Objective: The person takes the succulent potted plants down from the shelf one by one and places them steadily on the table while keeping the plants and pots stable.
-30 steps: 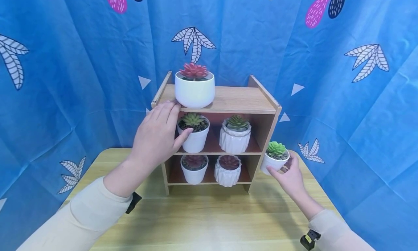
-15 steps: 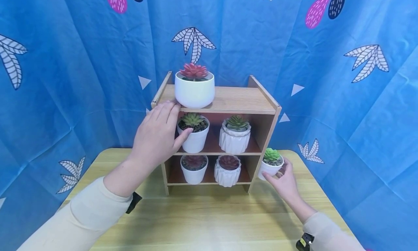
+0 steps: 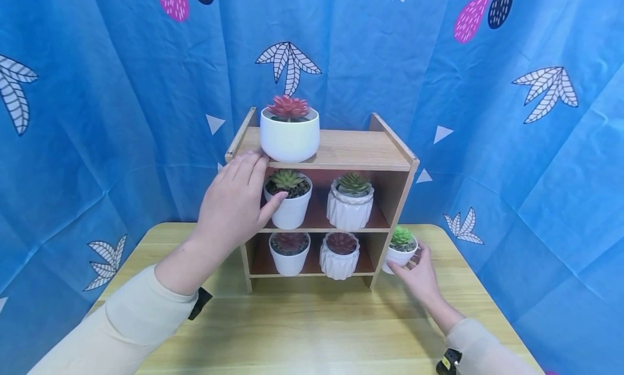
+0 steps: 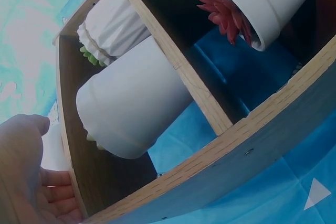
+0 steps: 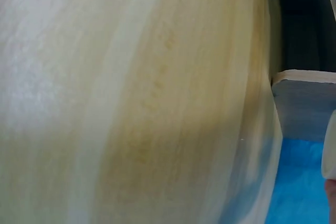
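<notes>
Coming lower than half a second ago, the right hand (image 3: 416,275) has brought the small white pot (image 3: 397,258) with a bright green plant closer to the table (image 3: 302,331), just beside the right wall of the wooden shelf (image 3: 361,148). Thumb and fingers pinch this pot; whether it touches the table, I cannot tell. The left hand (image 3: 236,199) stays as before, its fingers rather straight, thumb apart, resting on the shelf's top, beside the big white pot (image 3: 290,136).

Blue curtain (image 3: 151,109) with white leaf prints (image 3: 292,74), pale wooden table (image 3: 302,326)
</notes>
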`<state>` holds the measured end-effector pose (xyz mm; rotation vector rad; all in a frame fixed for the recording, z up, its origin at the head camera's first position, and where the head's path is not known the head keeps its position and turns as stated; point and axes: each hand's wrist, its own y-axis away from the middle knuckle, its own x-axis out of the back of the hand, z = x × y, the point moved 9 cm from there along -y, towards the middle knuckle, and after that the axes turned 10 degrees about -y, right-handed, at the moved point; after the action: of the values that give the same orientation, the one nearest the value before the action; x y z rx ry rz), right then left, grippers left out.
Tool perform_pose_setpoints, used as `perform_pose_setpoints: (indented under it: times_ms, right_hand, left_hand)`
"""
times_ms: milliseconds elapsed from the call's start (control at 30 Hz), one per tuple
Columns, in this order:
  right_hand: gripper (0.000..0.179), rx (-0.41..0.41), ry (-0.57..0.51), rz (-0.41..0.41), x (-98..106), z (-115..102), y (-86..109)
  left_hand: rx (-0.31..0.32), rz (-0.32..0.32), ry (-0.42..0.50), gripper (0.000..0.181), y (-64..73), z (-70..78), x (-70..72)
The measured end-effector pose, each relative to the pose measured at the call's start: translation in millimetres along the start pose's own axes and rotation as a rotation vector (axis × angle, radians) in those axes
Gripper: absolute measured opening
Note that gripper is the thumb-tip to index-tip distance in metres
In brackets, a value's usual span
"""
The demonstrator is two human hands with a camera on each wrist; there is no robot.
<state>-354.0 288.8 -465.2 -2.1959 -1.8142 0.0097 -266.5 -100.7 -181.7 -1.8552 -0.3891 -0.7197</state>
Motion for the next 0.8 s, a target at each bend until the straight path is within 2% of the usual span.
perform_pose_setpoints:
  times_ms: [367,800]
  right_hand:
    - [0.104,-0.044,-0.03,-0.013,-4,14,1.5]
    - [0.103,-0.06,0.016,-0.02,-7,27,4.5]
  left_hand:
    - [-0.003,0.002,0.001,0.074,0.3,-0.2,0.5]
    - [-0.003,0.01,0.002,0.074,0.7,0.4,1.3]
